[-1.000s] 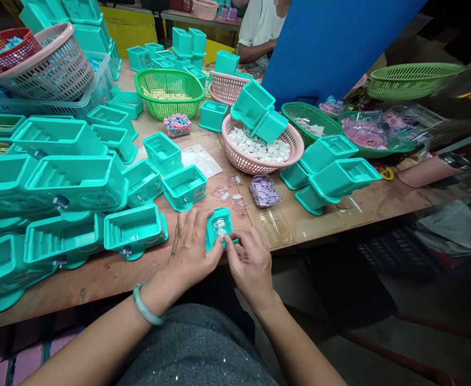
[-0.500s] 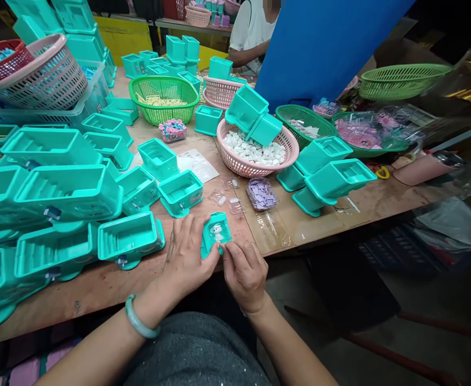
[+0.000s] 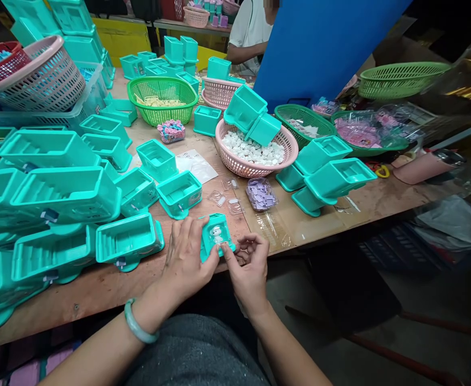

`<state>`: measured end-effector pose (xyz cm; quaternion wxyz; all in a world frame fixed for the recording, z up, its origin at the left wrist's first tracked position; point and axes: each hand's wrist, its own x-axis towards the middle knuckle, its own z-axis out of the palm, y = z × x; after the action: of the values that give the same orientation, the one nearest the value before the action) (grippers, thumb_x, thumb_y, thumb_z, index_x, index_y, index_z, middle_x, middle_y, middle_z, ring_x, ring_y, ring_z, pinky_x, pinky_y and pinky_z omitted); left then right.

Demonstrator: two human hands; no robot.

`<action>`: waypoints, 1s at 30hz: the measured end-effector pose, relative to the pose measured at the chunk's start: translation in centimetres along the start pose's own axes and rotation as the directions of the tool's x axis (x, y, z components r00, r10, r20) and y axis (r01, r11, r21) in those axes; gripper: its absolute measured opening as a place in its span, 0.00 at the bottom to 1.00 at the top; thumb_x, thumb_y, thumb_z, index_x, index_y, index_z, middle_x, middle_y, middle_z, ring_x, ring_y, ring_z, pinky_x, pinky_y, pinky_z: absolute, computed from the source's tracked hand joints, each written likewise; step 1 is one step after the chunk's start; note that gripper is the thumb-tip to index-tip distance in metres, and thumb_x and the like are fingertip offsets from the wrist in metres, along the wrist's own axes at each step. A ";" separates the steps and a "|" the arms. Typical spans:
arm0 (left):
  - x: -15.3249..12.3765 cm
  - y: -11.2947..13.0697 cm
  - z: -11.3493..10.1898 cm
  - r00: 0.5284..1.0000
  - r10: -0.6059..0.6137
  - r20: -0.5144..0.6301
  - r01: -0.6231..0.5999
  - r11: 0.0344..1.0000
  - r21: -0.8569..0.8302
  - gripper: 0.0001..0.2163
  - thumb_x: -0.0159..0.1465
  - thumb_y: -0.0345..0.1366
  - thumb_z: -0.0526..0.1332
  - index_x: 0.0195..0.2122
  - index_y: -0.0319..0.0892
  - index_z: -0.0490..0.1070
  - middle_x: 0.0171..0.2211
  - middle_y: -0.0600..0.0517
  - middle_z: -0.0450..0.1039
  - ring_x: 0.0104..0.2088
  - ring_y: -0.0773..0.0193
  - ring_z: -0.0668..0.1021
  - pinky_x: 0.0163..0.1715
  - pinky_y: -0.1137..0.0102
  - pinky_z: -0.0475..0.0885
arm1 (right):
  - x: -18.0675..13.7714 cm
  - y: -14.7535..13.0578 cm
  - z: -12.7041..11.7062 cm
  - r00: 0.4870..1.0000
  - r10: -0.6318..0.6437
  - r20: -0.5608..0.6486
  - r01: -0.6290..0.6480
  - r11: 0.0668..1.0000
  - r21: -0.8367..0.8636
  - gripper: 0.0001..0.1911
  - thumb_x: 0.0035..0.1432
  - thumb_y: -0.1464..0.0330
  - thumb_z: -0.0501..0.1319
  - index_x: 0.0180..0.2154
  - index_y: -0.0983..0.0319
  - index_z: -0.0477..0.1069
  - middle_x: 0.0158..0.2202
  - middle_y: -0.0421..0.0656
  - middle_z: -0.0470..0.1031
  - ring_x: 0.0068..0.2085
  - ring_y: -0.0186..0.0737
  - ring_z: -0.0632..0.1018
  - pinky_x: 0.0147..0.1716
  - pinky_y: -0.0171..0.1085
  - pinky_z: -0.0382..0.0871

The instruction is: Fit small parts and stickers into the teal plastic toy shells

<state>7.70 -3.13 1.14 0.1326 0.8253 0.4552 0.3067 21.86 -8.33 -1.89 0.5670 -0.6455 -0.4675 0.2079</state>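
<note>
A small teal plastic box (image 3: pixel 205 241) stands at the table's near edge with its face toward me. On that face sits a white animal figure (image 3: pixel 216 234). My left hand (image 3: pixel 185 257) grips the box from the left, fingers over its far side and thumb by the figure's lower end. From the right, my right hand (image 3: pixel 249 271) presses its thumb at the figure's lower end, while its curled fingers lie by the box's right edge. The thumbs nearly meet and hide that spot.
Rows of teal boxes (image 3: pixel 66 193) crowd the left side. Ahead are a pink basket of white pieces (image 3: pixel 223 155), a tub of purple pieces (image 3: pixel 262 194), clear plastic bits (image 3: pixel 235 206) and a green basket (image 3: pixel 161 115). A person (image 3: pixel 249 32) sits across the table.
My right hand's fingers have loosened and spread to the right of the box, leaving the thumb pressing on it. My left hand keeps its grip on the box.
</note>
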 end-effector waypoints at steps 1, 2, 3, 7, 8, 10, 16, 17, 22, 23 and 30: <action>0.0 0.0 0.0 1.000 0.001 -0.005 -0.001 1.000 0.005 0.20 0.67 0.36 0.58 0.59 0.42 0.58 0.48 0.42 0.69 0.50 0.46 0.71 0.52 0.49 0.68 | 0.0 0.2 0.0 0.997 0.071 0.015 -0.071 0.995 0.066 0.20 0.59 0.62 0.68 0.48 0.56 0.62 0.42 0.42 0.73 0.35 0.35 0.78 0.31 0.33 0.77; 0.0 0.1 0.0 1.000 0.002 -0.010 -0.002 1.000 0.009 0.20 0.67 0.36 0.58 0.59 0.42 0.58 0.48 0.42 0.69 0.50 0.46 0.71 0.51 0.49 0.69 | -0.1 0.4 0.1 0.992 0.115 0.052 -0.121 0.985 0.120 0.22 0.60 0.61 0.68 0.50 0.56 0.61 0.44 0.44 0.73 0.36 0.36 0.79 0.32 0.33 0.78; 0.0 0.1 0.0 1.000 0.001 -0.015 0.000 1.000 0.011 0.20 0.67 0.36 0.58 0.59 0.42 0.58 0.48 0.41 0.69 0.50 0.45 0.71 0.51 0.49 0.69 | -0.1 0.4 0.1 0.986 0.135 0.102 -0.150 0.976 0.156 0.22 0.61 0.60 0.66 0.51 0.56 0.60 0.47 0.46 0.73 0.39 0.37 0.80 0.33 0.34 0.78; -0.1 0.2 0.2 1.000 -0.010 -0.025 0.011 1.000 0.011 0.20 0.68 0.36 0.57 0.60 0.44 0.57 0.49 0.43 0.68 0.51 0.45 0.71 0.52 0.48 0.68 | -0.5 0.1 0.0 0.975 0.136 0.178 -0.162 0.976 0.145 0.24 0.62 0.60 0.65 0.55 0.57 0.60 0.52 0.51 0.74 0.42 0.41 0.81 0.33 0.36 0.78; -0.2 0.2 0.2 0.999 -0.014 -0.029 0.015 1.000 0.010 0.20 0.68 0.37 0.57 0.60 0.44 0.57 0.49 0.43 0.68 0.51 0.46 0.71 0.53 0.48 0.68 | -0.5 0.0 -0.1 0.977 0.138 0.161 -0.158 0.981 0.116 0.24 0.61 0.60 0.65 0.55 0.57 0.61 0.52 0.51 0.74 0.40 0.40 0.80 0.32 0.35 0.78; -0.2 0.1 0.3 0.999 -0.021 -0.036 0.022 1.000 0.010 0.20 0.68 0.37 0.57 0.60 0.45 0.57 0.49 0.43 0.68 0.51 0.46 0.71 0.53 0.48 0.68 | -0.5 -0.1 -0.2 0.982 0.143 0.120 -0.151 0.986 0.064 0.24 0.60 0.60 0.66 0.54 0.57 0.63 0.52 0.50 0.74 0.38 0.39 0.79 0.31 0.36 0.77; -0.2 0.2 0.2 1.000 0.001 -0.016 0.000 0.999 0.038 0.21 0.68 0.36 0.57 0.61 0.41 0.57 0.50 0.40 0.69 0.48 0.46 0.70 0.51 0.49 0.69 | 0.7 0.1 -0.5 0.953 0.206 0.224 -0.219 0.975 0.034 0.18 0.60 0.57 0.66 0.47 0.59 0.71 0.37 0.43 0.76 0.33 0.38 0.77 0.32 0.36 0.75; -0.3 0.2 0.2 1.000 0.004 -0.014 -0.003 0.999 0.039 0.21 0.68 0.36 0.57 0.61 0.40 0.57 0.50 0.40 0.69 0.48 0.46 0.69 0.51 0.49 0.69 | 0.8 0.0 -0.6 0.950 0.215 0.227 -0.224 0.974 0.016 0.17 0.60 0.57 0.66 0.46 0.59 0.72 0.36 0.42 0.75 0.32 0.38 0.77 0.31 0.35 0.73; -0.2 0.0 0.3 1.000 0.004 -0.019 -0.003 0.998 0.058 0.21 0.69 0.37 0.56 0.61 0.38 0.58 0.49 0.38 0.69 0.50 0.44 0.69 0.53 0.46 0.68 | 1.8 -0.6 -0.8 0.958 0.202 0.205 -0.195 0.979 -0.053 0.13 0.61 0.57 0.65 0.39 0.59 0.74 0.29 0.40 0.74 0.29 0.37 0.74 0.29 0.35 0.69; -0.2 0.0 0.3 1.000 -0.005 -0.015 0.006 0.998 0.060 0.20 0.69 0.37 0.56 0.61 0.38 0.58 0.49 0.38 0.69 0.50 0.44 0.69 0.53 0.46 0.68 | 2.1 -0.8 -0.9 0.959 0.192 0.207 -0.186 0.981 -0.046 0.12 0.62 0.57 0.63 0.37 0.59 0.75 0.29 0.40 0.74 0.29 0.37 0.74 0.29 0.35 0.69; 0.0 -0.2 0.4 0.999 -0.040 0.021 0.038 0.997 0.060 0.18 0.70 0.34 0.52 0.61 0.38 0.59 0.50 0.39 0.69 0.51 0.46 0.69 0.54 0.48 0.66 | 3.1 -0.9 -1.2 0.919 0.261 0.294 -0.284 0.958 0.036 0.17 0.58 0.52 0.65 0.35 0.60 0.73 0.30 0.41 0.75 0.30 0.38 0.75 0.29 0.35 0.70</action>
<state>7.82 -3.01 0.70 0.1192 0.8233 0.4786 0.2811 23.96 -6.45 0.04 0.4835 -0.6448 -0.4418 0.3940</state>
